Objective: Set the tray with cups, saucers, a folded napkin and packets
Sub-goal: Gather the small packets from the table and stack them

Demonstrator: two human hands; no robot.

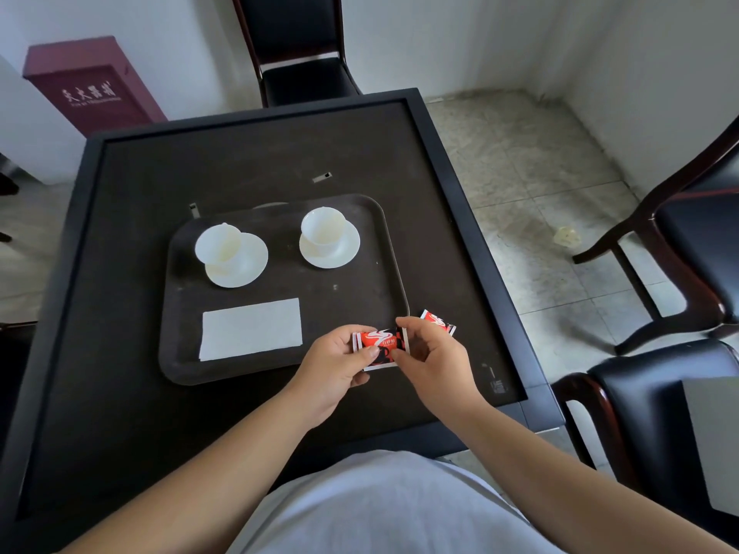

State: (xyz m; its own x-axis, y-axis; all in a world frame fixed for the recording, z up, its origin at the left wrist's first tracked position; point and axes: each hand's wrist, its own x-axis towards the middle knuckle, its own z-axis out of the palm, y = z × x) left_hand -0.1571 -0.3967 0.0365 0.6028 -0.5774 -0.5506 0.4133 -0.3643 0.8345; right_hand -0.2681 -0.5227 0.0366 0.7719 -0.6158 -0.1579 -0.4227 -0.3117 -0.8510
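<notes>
Nearest to me, my left hand (340, 363) and right hand (430, 353) meet over the near right corner of the tray (176, 369). Both are curled shut on a small stack of red, white and black packets (380, 347): the left thumb and fingers pinch the left end, the right thumb and forefinger pinch the right end. The stack sits between my two hands, partly over the tray's edge. I can't tell how many packets are in it. One more packet (438, 322) of the same print lies just beyond my right hand, off the tray on the table (120, 413); my knuckles hide part of it.

The tray is dark, matte, rectangular with rounded corners and a low raised rim. In its near left part lies a folded napkin (252, 329), a flat white rectangle with a soft papery look, just left of my left hand and apart from it. Farther back stand two round white saucers, smooth and glossy. The left saucer (244, 269) holds a white cup (218, 242) set off-centre toward its far left edge. The right saucer (334, 251) holds the other cup (323, 225), also toward the back. Both cups look empty, faintly stained inside.

The table is square, dark and dull-surfaced with a raised black border. Beyond it stands a black padded chair (298, 54), and to the far left a maroon box (90, 86) against the wall.
</notes>
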